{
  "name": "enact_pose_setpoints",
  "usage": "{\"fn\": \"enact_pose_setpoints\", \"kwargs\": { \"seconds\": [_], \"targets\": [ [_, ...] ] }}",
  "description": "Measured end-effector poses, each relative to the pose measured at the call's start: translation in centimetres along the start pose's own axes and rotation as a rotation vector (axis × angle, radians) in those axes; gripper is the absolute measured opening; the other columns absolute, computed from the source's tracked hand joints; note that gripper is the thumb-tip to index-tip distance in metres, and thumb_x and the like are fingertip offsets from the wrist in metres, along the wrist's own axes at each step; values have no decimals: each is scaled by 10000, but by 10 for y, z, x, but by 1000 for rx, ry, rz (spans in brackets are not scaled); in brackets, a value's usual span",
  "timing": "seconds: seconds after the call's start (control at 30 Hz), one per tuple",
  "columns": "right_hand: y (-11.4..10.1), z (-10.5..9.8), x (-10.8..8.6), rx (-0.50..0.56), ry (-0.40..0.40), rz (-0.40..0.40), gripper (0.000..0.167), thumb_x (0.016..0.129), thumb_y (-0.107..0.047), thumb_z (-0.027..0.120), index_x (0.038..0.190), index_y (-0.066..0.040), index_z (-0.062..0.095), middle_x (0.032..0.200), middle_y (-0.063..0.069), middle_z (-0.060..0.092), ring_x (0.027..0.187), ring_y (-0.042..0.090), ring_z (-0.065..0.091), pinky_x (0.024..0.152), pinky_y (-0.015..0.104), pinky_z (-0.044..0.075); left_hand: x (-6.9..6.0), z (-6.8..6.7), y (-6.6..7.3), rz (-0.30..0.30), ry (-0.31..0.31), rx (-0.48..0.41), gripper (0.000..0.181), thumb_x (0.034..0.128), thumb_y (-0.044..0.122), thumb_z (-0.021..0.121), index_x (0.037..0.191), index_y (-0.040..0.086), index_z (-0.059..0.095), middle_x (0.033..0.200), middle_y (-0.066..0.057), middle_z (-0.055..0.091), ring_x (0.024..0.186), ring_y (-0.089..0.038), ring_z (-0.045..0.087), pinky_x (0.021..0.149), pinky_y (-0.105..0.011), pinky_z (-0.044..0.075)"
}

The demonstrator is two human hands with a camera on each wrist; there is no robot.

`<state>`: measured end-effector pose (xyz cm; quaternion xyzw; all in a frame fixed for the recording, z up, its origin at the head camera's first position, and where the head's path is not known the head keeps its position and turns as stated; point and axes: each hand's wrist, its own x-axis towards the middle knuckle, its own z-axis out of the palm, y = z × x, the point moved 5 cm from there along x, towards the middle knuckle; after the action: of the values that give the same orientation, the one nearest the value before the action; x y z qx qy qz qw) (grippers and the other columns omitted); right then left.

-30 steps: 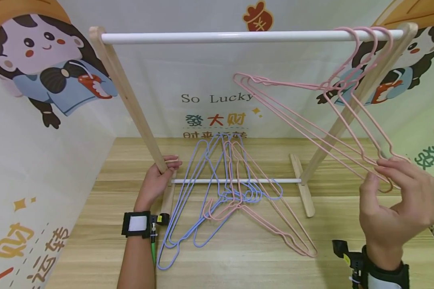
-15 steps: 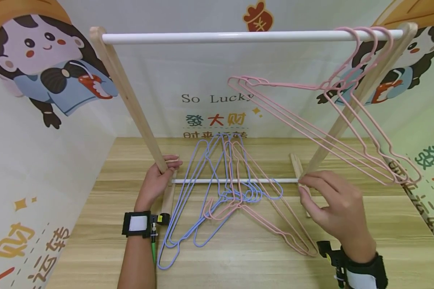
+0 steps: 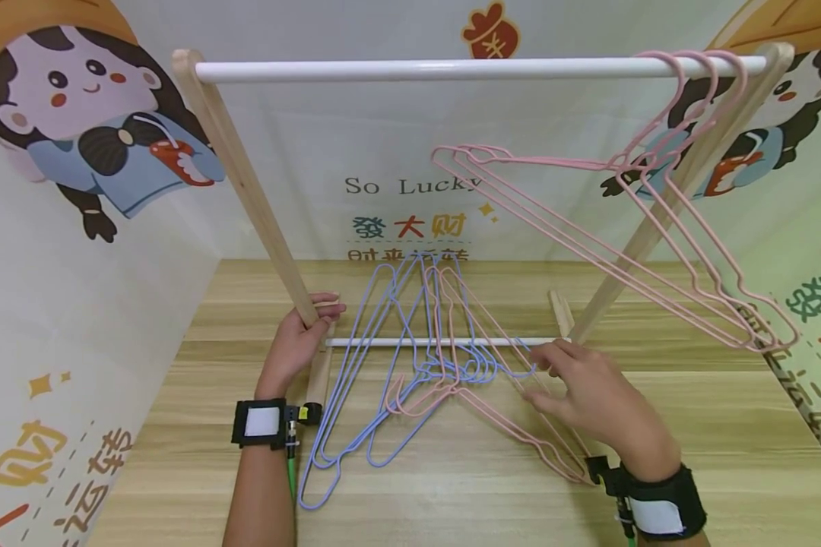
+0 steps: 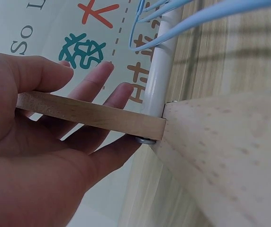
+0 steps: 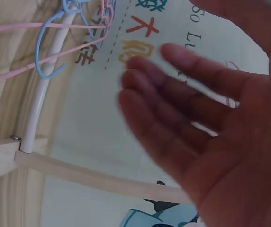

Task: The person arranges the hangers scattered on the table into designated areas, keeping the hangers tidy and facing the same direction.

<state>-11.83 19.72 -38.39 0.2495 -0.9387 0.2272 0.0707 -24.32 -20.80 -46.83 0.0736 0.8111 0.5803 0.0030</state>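
Observation:
My left hand [image 3: 293, 348] grips the lower end of the wooden left post [image 3: 249, 194] of a clothes rack, thumb on one side and fingers round the other. The right hand [image 3: 591, 399] is over the right end of a pile, its fingers spread and slightly bent, holding nothing in the right wrist view. In the pile, blue hangers [image 3: 361, 437] and pink hangers [image 3: 506, 429] lie tangled across the lower white bar. Nearest the right fingers is a blue hook [image 5: 40, 52]. Several pink hangers [image 3: 575, 163] hang by their hooks at the right end of the top bar.
The rack's white top bar [image 3: 410, 71] spans above the pile. Its right post [image 3: 629, 254] slants down to a wooden foot, partly behind the right hand. Printed walls surround the wood-grain tabletop [image 3: 445, 509]; a sensor strap [image 3: 664, 509] is worn on the right wrist.
My right hand has let go of the hanging pink hangers' lower corners and moved left to the pile. Those hangers have swung slightly. The left hand stays on the post.

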Motion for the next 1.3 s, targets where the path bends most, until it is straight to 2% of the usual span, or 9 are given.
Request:
{"fn": "enact_pose_setpoints", "kwargs": {
  "seconds": [0.13,0.27,0.4,0.53,0.63,0.87,1.03,1.2,1.3],
  "targets": [
    [8,13,-1,33,-196,168,554,890,-310,918,1273,19,691,1195,176,732,1084,404,715,913,588,571,0,0,1,-3,-2,-6,393,1137,9,510,1521,-31,579,1423,-238,699,1353,-408,656,1029,-331,504],
    [17,26,-4,55,-341,321,821,814,-383,954,1384,102,616,1369,297,645,1234,527,638,1011,642,531,0,0,1,-4,0,-4,391,1135,7,511,1518,-33,581,1419,-239,701,1347,-407,661,1056,-393,504],
    [23,37,-7,54,-422,431,1017,774,-439,986,1439,191,544,1497,414,514,1343,607,545,1079,670,489,0,0,0,-8,1,3,393,1134,6,508,1518,-34,580,1416,-241,702,1343,-400,665,1084,-469,491],
    [23,46,-7,26,-438,462,986,734,-456,1009,1317,222,596,1389,414,562,1199,586,628,1012,640,546,0,0,1,-8,1,2,392,1135,12,510,1518,-30,582,1417,-241,702,1345,-410,661,1081,-480,492],
    [22,50,-5,-1,-432,480,938,688,-455,1025,1223,204,627,1259,346,617,1058,513,679,924,597,593,0,0,1,-5,0,2,391,1137,15,512,1519,-31,581,1419,-241,700,1346,-416,660,1086,-496,493],
    [21,59,-4,-50,-423,528,967,638,-448,1047,1204,206,615,1173,319,622,991,509,681,873,587,608,1,0,0,-2,0,-2,391,1137,13,508,1518,-40,577,1421,-244,698,1354,-424,652,1088,-489,491],
    [23,63,-4,-75,-428,522,989,626,-437,1052,1209,217,592,1157,324,613,961,491,679,849,576,612,-1,0,1,4,1,4,393,1137,14,510,1522,-41,574,1423,-247,697,1359,-432,646,1093,-489,489],
    [26,68,-3,-85,-417,488,748,623,-364,1029,1044,99,618,1056,245,620,873,415,664,778,533,607,-1,0,1,4,3,2,387,1138,16,515,1515,-29,586,1414,-236,706,1351,-421,654,1095,-527,479],
    [26,68,-3,-75,-417,474,666,628,-336,1013,990,47,605,1026,214,614,836,381,646,750,514,601,-1,0,1,7,4,6,389,1137,15,515,1517,-30,584,1413,-237,706,1349,-420,656,1089,-511,481]
  ]
}}
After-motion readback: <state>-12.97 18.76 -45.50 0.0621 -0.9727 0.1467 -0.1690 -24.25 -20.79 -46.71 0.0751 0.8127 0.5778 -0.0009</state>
